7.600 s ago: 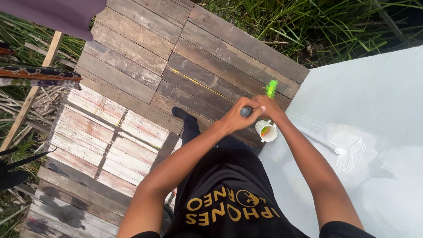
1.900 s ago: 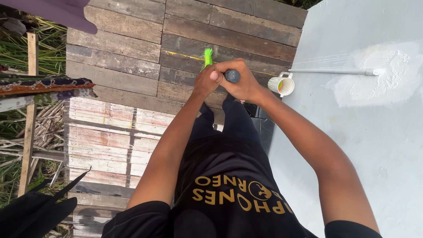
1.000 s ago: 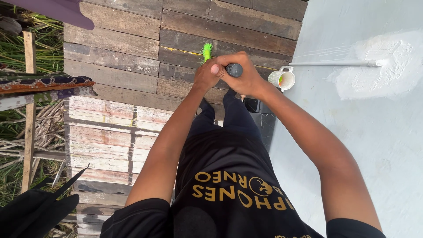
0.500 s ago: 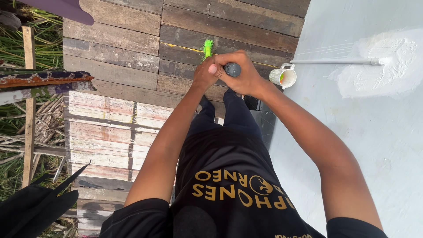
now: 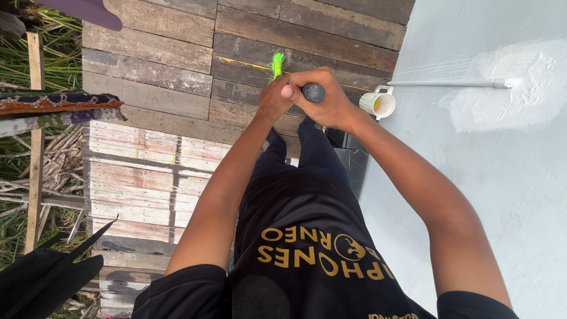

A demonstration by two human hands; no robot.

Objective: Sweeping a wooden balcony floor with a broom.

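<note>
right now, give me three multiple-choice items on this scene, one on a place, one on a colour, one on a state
1. Where is the roller's head?
A. at the edge of the pale wall
B. in the grass
C. on the white planks

2. What colour is the tuft past the hands?
A. red
B. bright green
C. blue

3. How do the hands meet the dark pole end?
A. both closed round it
B. only one on it
C. both off it

Key: 1 A, it sits where the wall meets the deck; 2 B, it shows green against the boards; 3 A, the left hand and right hand wrap it.
</note>
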